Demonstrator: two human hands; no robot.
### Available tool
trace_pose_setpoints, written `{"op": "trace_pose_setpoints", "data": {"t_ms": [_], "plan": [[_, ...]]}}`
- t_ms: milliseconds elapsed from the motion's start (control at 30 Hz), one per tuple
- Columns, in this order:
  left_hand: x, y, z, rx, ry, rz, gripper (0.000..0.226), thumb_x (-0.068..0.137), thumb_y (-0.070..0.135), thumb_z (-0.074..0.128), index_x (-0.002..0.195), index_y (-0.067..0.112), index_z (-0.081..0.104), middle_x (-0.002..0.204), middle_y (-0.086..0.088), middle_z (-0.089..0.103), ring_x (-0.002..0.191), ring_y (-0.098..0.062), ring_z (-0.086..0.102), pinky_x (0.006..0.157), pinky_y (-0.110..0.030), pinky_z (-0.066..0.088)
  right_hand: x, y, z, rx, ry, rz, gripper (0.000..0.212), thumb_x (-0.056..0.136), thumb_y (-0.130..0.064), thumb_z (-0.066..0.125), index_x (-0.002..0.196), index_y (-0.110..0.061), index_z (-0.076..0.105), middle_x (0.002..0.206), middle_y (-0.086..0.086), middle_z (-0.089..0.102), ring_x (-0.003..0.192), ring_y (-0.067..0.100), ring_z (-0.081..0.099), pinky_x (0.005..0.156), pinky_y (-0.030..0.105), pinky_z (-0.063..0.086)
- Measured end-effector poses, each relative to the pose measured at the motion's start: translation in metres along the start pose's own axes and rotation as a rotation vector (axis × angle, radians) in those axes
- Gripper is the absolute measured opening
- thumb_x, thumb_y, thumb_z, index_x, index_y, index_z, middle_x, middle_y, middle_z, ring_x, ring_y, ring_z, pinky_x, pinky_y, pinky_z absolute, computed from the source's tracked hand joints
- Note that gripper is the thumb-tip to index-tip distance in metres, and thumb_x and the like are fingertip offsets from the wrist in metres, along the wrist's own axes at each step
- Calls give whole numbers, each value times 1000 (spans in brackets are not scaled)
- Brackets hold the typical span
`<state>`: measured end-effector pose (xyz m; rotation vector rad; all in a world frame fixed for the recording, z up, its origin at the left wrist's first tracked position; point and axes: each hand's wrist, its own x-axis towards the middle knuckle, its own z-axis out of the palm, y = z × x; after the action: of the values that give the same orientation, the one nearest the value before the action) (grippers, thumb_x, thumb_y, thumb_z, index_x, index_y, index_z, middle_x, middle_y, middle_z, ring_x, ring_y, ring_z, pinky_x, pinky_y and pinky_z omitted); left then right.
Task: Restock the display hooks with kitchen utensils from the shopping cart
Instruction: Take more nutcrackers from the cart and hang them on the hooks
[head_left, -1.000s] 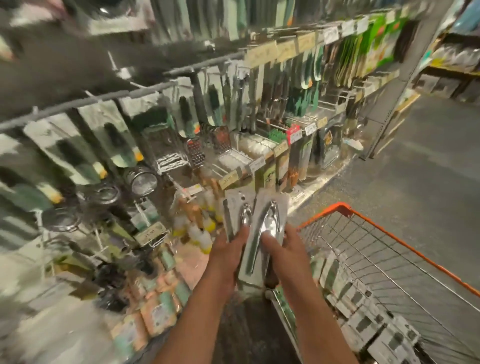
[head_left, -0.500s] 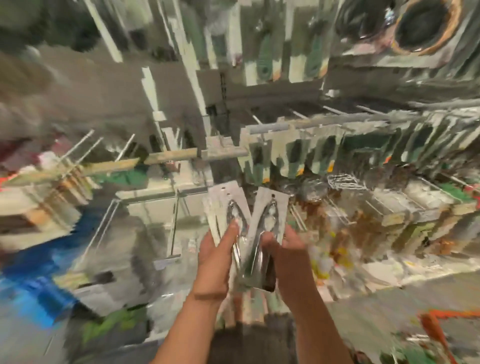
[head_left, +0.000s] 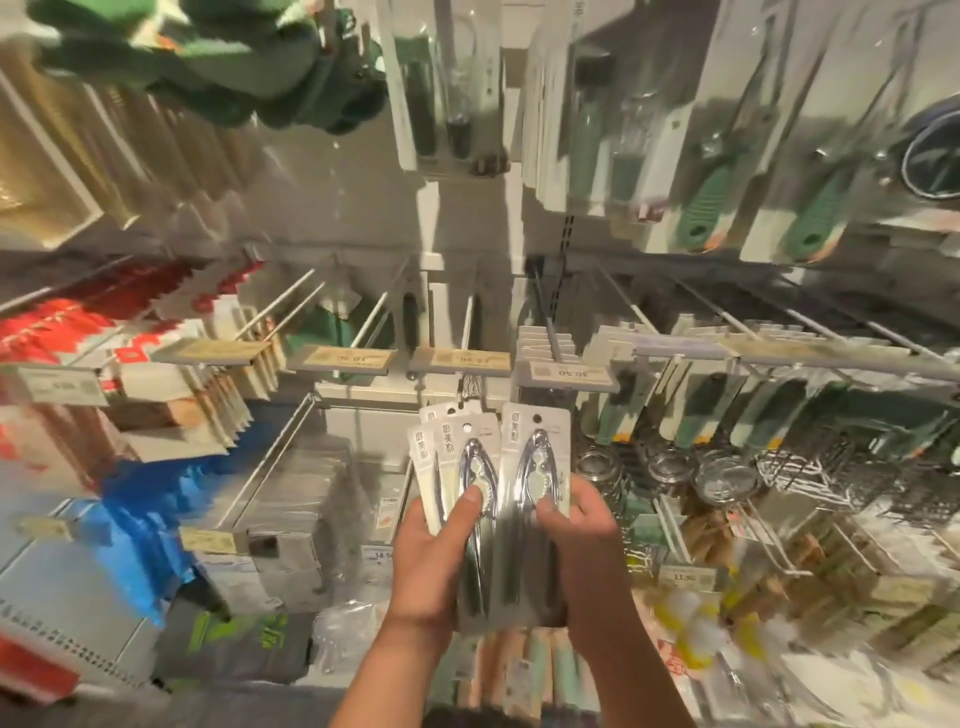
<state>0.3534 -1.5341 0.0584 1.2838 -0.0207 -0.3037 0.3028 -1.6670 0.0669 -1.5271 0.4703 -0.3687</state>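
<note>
My left hand (head_left: 434, 566) grips a fanned stack of carded metal nutcrackers (head_left: 457, 467), thumb pressed on the front card. My right hand (head_left: 584, 540) holds one separate carded nutcracker (head_left: 535, 478) beside the stack, thumb on its face. Both are raised in front of the display hooks. A hook (head_left: 548, 332) carrying several of what look like the same white cards sticks out just above, over a price tag reading 30.50 (head_left: 566, 375). To its left, bare hooks (head_left: 374, 322) jut out above price tags. The shopping cart is out of view.
Green-handled utensils (head_left: 810, 228) hang on the upper right. Strainers (head_left: 722, 480) and wire graters (head_left: 810, 467) hang at right. Red and white packs (head_left: 130, 353) fill the left hooks, blue packs (head_left: 150, 525) below them. Boxed goods (head_left: 301, 519) sit on the lower shelf.
My view swung left from the cart to the hook wall and steadied. Both hands kept hold of the nutcracker cards in front of me; the cart dropped out of sight.
</note>
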Motion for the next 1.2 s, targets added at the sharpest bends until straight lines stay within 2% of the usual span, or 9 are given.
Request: {"op": "trace_pose_setpoints", "data": {"t_ms": [233, 367, 467, 567, 633, 733, 833, 1000, 1200], "plan": [[0, -2, 21, -37, 3, -10, 23, 98, 20, 68, 119, 14, 70, 109, -4, 80, 101, -21, 77, 89, -37, 59, 7, -3, -12, 27, 108, -38, 10, 97, -24, 67, 104, -30, 69, 103, 0, 76, 93, 19, 73, 86, 42, 59], [1, 0, 29, -70, 22, -22, 24, 99, 21, 68, 122, 15, 71, 111, -4, 79, 105, -23, 76, 95, -44, 57, 9, -13, -16, 116, 66, -49, 41, 98, -28, 67, 136, -15, 59, 137, 0, 61, 128, 16, 59, 114, 35, 44], [5, -3, 29, -30, 86, -9, 20, 100, 21, 68, 118, 17, 74, 109, 0, 80, 104, -19, 76, 96, -42, 56, 14, -10, -20, 113, 61, -52, 13, 99, -19, 67, 110, -26, 62, 116, -6, 71, 106, -5, 67, 90, 8, 47], [8, -2, 24, -30, 113, -14, 26, 97, 23, 72, 121, 16, 73, 111, -2, 79, 108, -22, 75, 103, -47, 54, 22, -14, -21, 96, 60, -45, 22, 102, -10, 62, 100, -32, 60, 97, -23, 71, 99, -17, 64, 80, 1, 46], [10, 0, 19, -20, 125, -12, 28, 96, 24, 73, 122, 16, 73, 110, -1, 80, 107, -21, 75, 102, -45, 55, 33, -16, -23, 52, 50, -50, 19, 103, -15, 62, 117, -28, 64, 115, -23, 65, 121, -7, 59, 96, 8, 44], [12, 4, 11, -27, 134, -37, 27, 95, 26, 74, 120, 16, 73, 105, 1, 81, 98, -15, 77, 89, -35, 58, 52, -17, -20, -136, 44, -13, 59, 103, -38, 60, 154, -13, 44, 154, -6, 47, 146, 17, 41, 121, 36, 32], [12, 8, 10, -31, 101, -61, 26, 96, 27, 73, 119, 16, 72, 103, 0, 81, 95, -14, 77, 82, -32, 57, 68, -17, -18, -167, 56, 35, 66, 102, -42, 61, 156, -11, 39, 159, 3, 44, 144, 22, 43, 117, 39, 35], [8, 6, 15, -44, 34, -89, 30, 96, 27, 73, 123, 14, 72, 112, -7, 79, 106, -23, 76, 102, -45, 55, 79, -10, -8, -115, 113, 128, 59, 99, -42, 66, 147, -12, 49, 144, 8, 55, 127, 26, 53, 100, 35, 42], [7, -1, 18, -27, 9, -98, 24, 98, 25, 71, 120, 17, 74, 111, -5, 79, 107, -22, 75, 102, -42, 54, 73, 4, -11, 66, 110, 218, 74, 99, -41, 66, 159, -15, 30, 160, 8, 39, 143, 29, 42, 117, 45, 36]]}}
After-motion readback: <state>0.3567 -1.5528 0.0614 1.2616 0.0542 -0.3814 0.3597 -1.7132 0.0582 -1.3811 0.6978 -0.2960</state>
